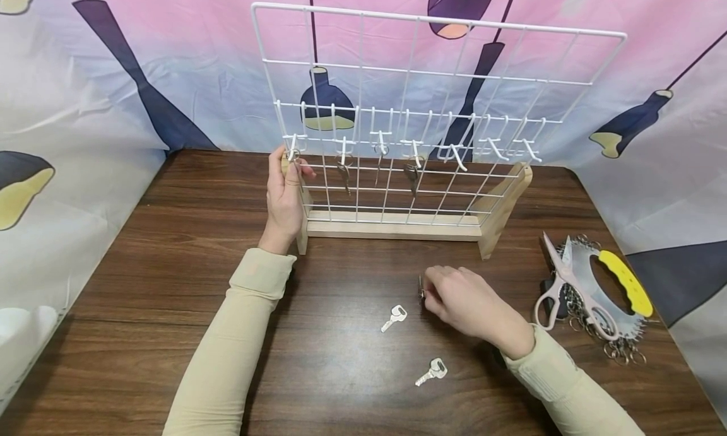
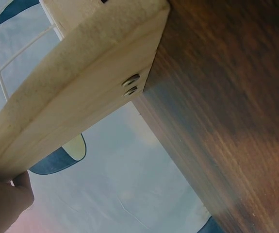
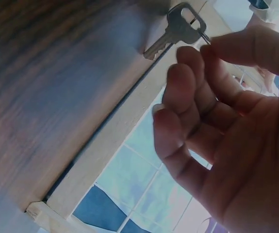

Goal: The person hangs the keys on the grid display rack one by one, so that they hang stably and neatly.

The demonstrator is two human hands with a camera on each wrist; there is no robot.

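Observation:
A white wire grid rack (image 1: 397, 223) with wooden side legs stands on the table. My left hand (image 1: 284, 199) grips its left wooden leg (image 2: 76, 82), thumb in front. A row of white hooks (image 1: 416, 151) crosses the grid. Keys hang from several of them, among them a key (image 1: 345, 177) near the left and another key (image 1: 413, 178) near the middle. Low over the table in front of the rack, my right hand (image 1: 462, 300) pinches a small ring between thumb and forefinger, and a silver key (image 3: 179, 28) dangles from it. Two loose keys, one (image 1: 394, 318) farther and one (image 1: 433, 371) nearer, lie flat on the table.
On the right of the table, pink-handled scissors (image 1: 563, 275) lie over a toothed metal plate with a yellow handle (image 1: 625, 283), with small rings (image 1: 623, 354) around its edge. Printed cloth (image 1: 187, 108) hangs behind the table. Something white (image 1: 25, 335) sits at the left edge.

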